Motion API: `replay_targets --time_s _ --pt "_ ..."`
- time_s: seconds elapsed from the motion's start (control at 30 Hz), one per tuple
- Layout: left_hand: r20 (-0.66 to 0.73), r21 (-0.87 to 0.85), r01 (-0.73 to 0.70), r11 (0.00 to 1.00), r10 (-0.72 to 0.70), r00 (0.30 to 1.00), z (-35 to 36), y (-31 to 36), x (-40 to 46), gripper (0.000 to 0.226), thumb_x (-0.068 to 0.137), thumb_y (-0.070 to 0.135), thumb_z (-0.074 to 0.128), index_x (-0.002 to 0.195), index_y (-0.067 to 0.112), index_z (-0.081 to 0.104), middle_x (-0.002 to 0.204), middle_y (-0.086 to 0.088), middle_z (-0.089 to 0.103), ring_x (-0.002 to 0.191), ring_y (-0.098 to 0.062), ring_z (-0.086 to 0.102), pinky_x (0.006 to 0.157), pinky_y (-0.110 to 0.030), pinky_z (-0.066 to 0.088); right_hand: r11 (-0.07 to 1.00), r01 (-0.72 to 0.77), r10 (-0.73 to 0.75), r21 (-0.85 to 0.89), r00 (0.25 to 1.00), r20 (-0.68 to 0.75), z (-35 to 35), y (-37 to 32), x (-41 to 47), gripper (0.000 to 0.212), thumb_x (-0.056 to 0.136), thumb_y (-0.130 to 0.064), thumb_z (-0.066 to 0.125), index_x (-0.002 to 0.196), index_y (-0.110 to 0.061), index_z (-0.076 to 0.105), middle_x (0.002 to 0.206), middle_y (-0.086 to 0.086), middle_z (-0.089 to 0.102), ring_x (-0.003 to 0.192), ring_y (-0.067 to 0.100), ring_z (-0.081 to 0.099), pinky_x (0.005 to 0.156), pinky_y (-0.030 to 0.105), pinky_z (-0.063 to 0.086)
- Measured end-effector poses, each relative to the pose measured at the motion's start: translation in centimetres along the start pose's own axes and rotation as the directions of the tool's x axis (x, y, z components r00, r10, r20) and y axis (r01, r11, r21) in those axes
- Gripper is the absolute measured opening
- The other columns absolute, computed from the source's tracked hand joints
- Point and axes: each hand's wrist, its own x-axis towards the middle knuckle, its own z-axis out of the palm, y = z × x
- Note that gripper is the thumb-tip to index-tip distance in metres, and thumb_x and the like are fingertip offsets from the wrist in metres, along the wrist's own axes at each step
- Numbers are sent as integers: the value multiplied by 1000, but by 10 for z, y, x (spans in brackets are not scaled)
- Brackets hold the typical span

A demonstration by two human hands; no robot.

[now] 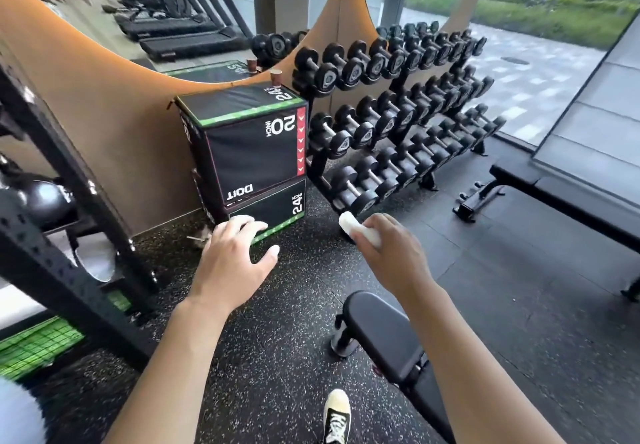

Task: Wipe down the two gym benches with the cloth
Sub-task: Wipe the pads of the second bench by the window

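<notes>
The cloth in my right grip is white. The near bench has black padding, and so does the far bench. The floor is black speckled with white. The plyo boxes are black with green edging, a red chevron strip and white numbers. My shoe is black with white laces and toe.

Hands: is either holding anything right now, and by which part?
The right hand grips the rolled white cloth round its near end. The left hand holds nothing.
</notes>
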Motion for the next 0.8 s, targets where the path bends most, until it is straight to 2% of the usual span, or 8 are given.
replay_targets --time_s 0.17,0.37,0.47,0.57,0.8 --pt "6 19 -31 999 31 999 25 -9 55 46 95 47 66 135 25 64 143 4 55 135 -21 45 114 -49 42 1000 -1 1 -17 1000 3 26 23 47 24 98 -50 62 97 -27 63 91 -14 60 71 11 57 65 32 45" --pt "64 37 -81 996 78 995 63 -1 152 59 90 58 51 136 24 64 143 4 55 135 -20 45 115 -47 41 999 -41 41 -35 999 -7 47 70 122 28 98 -52 60 88 -26 62 84 -14 55 66 9 54 64 33 47" --pt "94 60 -126 990 120 988 78 3 204 50 95 52 60 136 22 64 144 1 56 136 -23 46 116 -49 41 996 -81 81 -45 997 -4 52 94 165 29 97 -46 63 82 -22 61 81 -11 56 65 13 56 66 36 52" --pt "61 73 -125 989 121 991 81 1 243 45 96 46 67 134 22 65 141 1 57 134 -24 47 114 -49 42 995 -85 85 -48 996 -9 57 105 212 29 96 -41 64 80 -17 60 81 -7 57 67 17 56 66 35 50" --pt "36 100 -118 988 115 993 66 -26 317 43 95 44 68 133 22 66 139 2 57 132 -25 49 112 -51 44 997 -83 83 -3 996 -39 75 89 300 30 97 -46 63 82 -21 59 87 -11 57 70 17 57 69 36 51"
